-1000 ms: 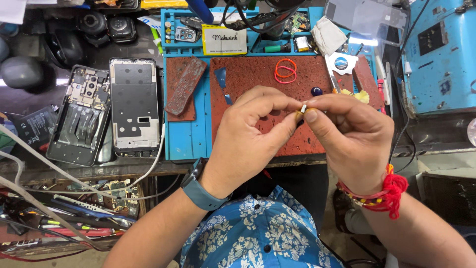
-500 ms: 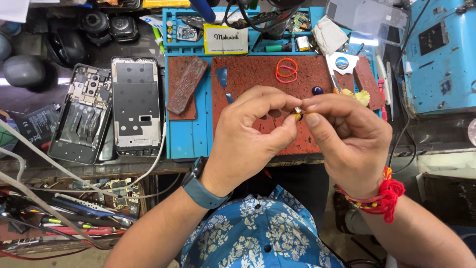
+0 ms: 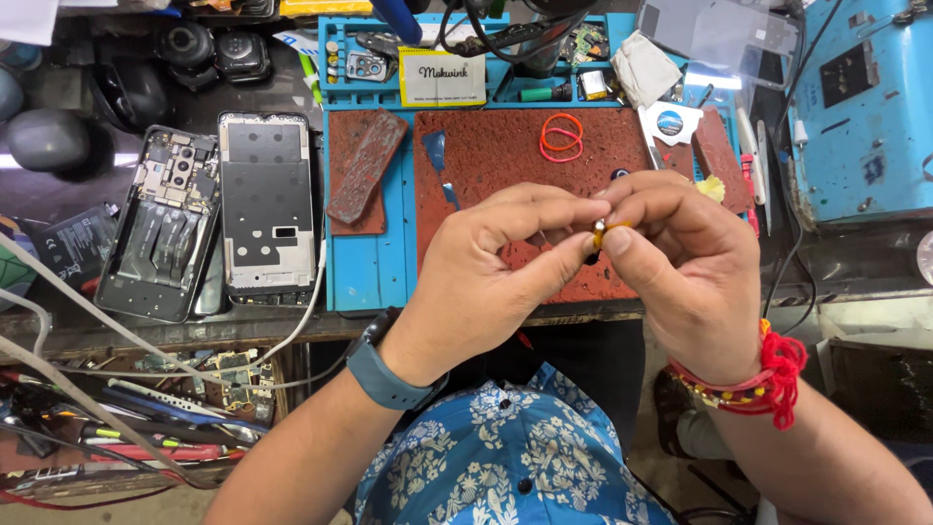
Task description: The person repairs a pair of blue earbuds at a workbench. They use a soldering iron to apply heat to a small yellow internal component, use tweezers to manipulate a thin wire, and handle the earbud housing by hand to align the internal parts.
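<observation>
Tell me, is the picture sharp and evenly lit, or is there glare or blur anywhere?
Head view: sharp on both hands, left hand and right hand; the tiny part pinched between them is too small to make out; white glare on the clear sheet top right; dim under the bench.

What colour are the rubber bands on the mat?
Orange-red rubber bands, clearest in the head view.

Left hand point(image 3: 486, 282) wearing a dark blue-grey smartwatch at lower centre of frame, right hand point(image 3: 690, 262) wearing red thread bracelets with beads, blue floral shirt showing at bottom.
</observation>
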